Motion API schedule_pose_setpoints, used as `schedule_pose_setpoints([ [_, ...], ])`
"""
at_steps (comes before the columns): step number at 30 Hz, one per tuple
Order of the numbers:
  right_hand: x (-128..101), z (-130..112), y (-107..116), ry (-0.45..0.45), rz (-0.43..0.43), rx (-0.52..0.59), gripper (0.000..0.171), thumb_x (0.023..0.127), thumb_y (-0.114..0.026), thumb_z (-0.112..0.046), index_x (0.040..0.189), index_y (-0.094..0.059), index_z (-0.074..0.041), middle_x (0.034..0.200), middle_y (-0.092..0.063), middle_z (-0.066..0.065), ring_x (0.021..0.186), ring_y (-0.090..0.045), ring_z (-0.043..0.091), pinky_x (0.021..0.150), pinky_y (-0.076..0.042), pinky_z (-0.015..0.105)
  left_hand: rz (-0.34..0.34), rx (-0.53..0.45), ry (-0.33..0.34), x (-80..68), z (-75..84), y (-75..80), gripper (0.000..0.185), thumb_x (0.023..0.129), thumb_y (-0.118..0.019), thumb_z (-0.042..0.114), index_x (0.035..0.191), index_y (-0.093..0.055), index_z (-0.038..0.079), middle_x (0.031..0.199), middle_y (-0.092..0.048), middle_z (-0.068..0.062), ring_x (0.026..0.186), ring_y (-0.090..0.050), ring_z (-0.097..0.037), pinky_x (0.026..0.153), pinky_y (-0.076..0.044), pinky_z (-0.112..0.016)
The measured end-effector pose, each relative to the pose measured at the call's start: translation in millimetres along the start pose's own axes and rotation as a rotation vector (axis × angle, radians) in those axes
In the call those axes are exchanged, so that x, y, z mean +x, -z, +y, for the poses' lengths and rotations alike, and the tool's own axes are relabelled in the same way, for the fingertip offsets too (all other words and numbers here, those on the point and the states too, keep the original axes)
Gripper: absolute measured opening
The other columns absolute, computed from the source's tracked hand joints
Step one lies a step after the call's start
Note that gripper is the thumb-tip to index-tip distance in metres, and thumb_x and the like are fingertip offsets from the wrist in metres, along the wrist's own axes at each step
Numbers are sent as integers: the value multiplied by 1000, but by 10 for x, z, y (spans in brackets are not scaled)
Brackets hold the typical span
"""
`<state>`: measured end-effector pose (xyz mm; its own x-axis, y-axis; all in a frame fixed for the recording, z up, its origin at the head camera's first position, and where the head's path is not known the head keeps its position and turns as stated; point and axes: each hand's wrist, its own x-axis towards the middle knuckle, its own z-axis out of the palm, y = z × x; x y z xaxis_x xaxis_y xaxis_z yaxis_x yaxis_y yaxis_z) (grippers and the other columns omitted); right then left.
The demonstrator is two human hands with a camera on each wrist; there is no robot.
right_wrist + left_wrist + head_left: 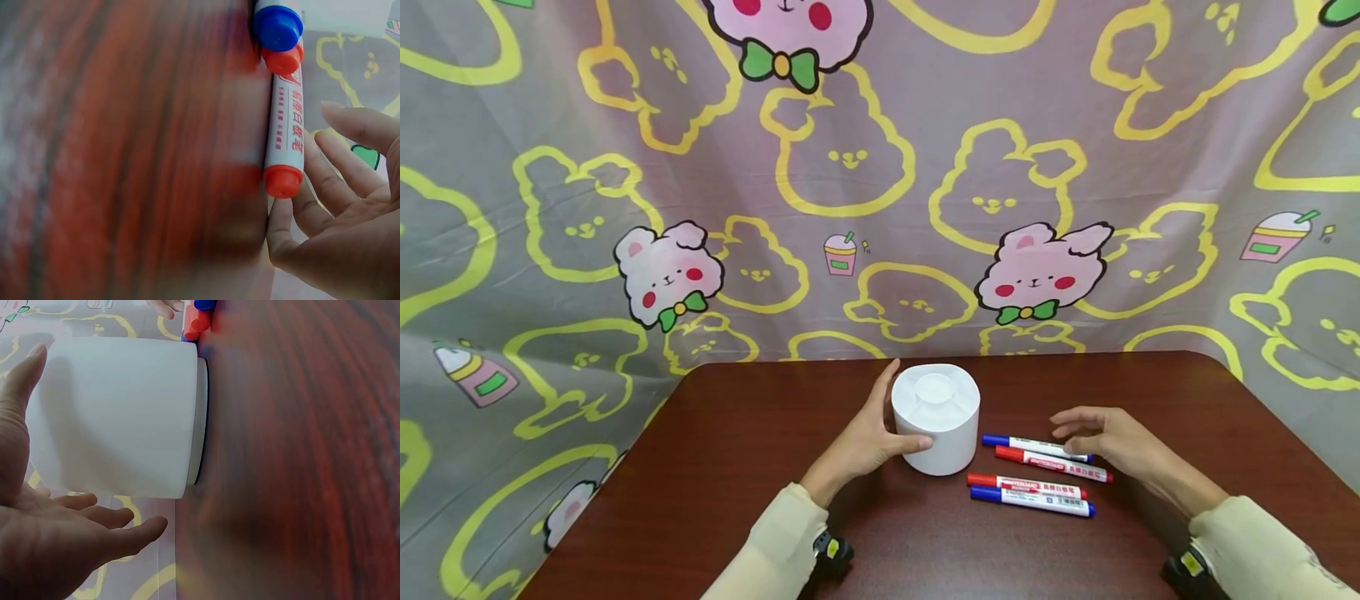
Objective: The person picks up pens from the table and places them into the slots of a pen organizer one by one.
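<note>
Behind our work hangs a grey cloth [880,167] printed with yellow bear outlines and pink rabbits, and in front of it sits the dark reddish-brown bench [737,500] that carries everything. Starting at the left, our left hand [865,446] rests against the side of the white round holder [936,417], which stands upright near the middle of the bench with its divided top facing up; the fingers [112,519] lie nearly straight and relaxed along its wall, thumb on the near side, steadying it rather than gripping it. Just right of the holder lie four markers, close together and roughly parallel: a blue-capped marker [1033,446] farthest back, a red-capped marker [1052,464] touching it, then a second red marker [1026,484] and a second blue marker [1032,500] nearest us. Farther right, our right hand [1108,437] hovers over the far ends of the two back markers with its fingers [356,144] spread and slightly curved, holding nothing; whether a fingertip already touches a marker we cannot tell. We judge that we are at the reach, with no marker picked up yet and none in the holder. The next move would seem to call for pinching one marker free of its neighbour without rolling the others, while the left hand keeps the holder from sliding.
</note>
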<state>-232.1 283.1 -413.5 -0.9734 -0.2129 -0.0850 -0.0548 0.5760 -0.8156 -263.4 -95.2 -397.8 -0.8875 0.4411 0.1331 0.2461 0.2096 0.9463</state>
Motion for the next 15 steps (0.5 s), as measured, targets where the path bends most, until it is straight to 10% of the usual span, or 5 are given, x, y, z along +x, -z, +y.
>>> schedule_pose_setpoints([
  [15, 47, -15, -85, 5, -6, 1, 43, 91, -73, -3, 131, -64, 9, 108, -74, 11, 99, -64, 20, 77, -53, 26, 40, 14, 7, 41, -28, -48, 123, 78, -94, 15, 169, -11, 16, 164, -38, -15, 149, -40, -31, 128, -23, -54],
])
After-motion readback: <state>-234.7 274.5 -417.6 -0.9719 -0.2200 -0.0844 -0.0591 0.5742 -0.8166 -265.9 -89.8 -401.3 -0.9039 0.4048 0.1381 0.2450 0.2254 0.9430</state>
